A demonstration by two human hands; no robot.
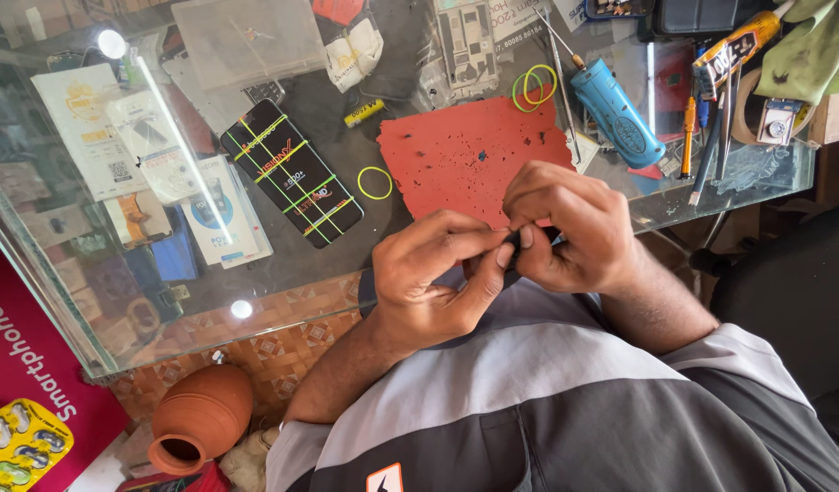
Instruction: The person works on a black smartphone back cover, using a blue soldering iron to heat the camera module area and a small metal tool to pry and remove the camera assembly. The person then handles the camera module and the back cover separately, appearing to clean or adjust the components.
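Note:
My left hand (438,273) and my right hand (570,228) meet in front of my chest, just below the glass table's near edge. Both pinch one small dark object (521,239) between thumb and fingertips; most of it is hidden by the fingers, and I cannot tell what it is. Just beyond the hands a red work mat (456,155) lies on the glass, dotted with tiny dark specks. A black phone (292,173) bound with yellow-green rubber bands lies to the left of the mat.
The glass table (283,264) carries a blue cylinder (617,114), screwdrivers and tools (711,109) at right, loose yellow rubber bands (375,183), plastic packets and cards. A clay pot (201,415) sits on the floor below left, beside a yellow blister pack (23,442).

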